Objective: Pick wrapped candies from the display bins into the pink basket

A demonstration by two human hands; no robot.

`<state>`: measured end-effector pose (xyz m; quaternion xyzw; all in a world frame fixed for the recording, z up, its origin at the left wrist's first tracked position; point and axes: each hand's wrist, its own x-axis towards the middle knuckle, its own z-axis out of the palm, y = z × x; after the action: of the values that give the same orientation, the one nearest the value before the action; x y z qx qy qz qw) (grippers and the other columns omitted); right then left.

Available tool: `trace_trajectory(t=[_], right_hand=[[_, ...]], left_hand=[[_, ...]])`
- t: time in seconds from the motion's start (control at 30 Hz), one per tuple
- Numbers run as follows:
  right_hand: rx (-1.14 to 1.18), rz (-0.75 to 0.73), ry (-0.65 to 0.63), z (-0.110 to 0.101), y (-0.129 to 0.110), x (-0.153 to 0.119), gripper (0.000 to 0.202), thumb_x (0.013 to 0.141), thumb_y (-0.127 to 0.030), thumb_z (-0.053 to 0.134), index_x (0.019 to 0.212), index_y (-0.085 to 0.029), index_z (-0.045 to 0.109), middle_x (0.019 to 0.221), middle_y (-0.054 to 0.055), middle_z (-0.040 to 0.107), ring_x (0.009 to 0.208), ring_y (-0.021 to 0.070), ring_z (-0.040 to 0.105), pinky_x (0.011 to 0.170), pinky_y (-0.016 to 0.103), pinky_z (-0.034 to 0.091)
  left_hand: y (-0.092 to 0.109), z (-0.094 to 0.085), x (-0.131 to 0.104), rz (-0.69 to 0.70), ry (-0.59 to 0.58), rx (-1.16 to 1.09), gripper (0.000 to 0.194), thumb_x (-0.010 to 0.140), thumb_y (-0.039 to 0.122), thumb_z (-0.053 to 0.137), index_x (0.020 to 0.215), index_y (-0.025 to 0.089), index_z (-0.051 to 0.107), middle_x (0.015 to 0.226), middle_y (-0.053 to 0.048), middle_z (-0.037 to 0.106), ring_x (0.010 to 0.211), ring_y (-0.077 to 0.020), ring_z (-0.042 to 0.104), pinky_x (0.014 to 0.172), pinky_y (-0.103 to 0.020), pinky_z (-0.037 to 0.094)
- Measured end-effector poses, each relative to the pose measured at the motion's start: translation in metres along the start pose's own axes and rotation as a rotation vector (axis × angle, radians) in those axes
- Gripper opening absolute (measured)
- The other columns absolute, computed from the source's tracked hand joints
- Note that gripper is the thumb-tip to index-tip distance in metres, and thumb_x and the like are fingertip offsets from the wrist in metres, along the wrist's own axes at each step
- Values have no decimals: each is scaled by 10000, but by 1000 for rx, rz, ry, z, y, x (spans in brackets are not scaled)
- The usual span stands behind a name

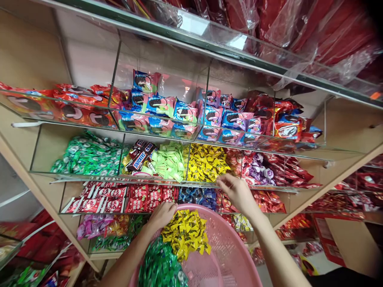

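Observation:
My left hand (163, 215) is closed on the far left rim of a round pink plastic basket (236, 243). Inside the basket, a heap of yellow-wrapped candies (187, 231) lies beside a pile of green-wrapped candies (163, 265). My right hand (235, 191) is raised above the basket's far right side, its fingers loosely bent and somewhat apart, with nothing visible in them. It is nearest to a shelf compartment filled with yellow-wrapped candies (206, 163), just in front of the glass edge.
Glass-divided shelves hold green candies (89, 155), Snickers bars (140, 155), pale green packets (169, 161), purple and white candies (260, 169) and blue-pink cookie packs (185, 109). Red-and-white packets (98, 197) lie one shelf lower. At the lower right stands an open cardboard box (350, 243).

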<state>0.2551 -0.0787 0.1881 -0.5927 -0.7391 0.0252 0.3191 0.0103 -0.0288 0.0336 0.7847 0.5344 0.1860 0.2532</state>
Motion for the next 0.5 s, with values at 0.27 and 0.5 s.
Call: trace_trajectory(t=[0.27, 0.5], right_hand=[[-410, 123, -311, -3, 38, 59, 282, 638, -68, 550, 843, -205, 686, 749, 45, 654, 671, 136, 582, 557, 199, 343], [-486, 171, -343, 7, 35, 63, 241, 634, -73, 544, 780, -199, 688, 796, 72, 646, 722, 161, 586, 554, 221, 330]], left_hand=[[0, 1, -1, 5, 2, -24, 371, 869, 345, 278, 696, 196, 571, 703, -7, 594, 644, -119, 499, 560, -199, 252], [-1, 1, -1, -4, -4, -30, 387, 875, 367, 272, 720, 200, 585, 719, -12, 608, 659, -124, 516, 585, -193, 282]])
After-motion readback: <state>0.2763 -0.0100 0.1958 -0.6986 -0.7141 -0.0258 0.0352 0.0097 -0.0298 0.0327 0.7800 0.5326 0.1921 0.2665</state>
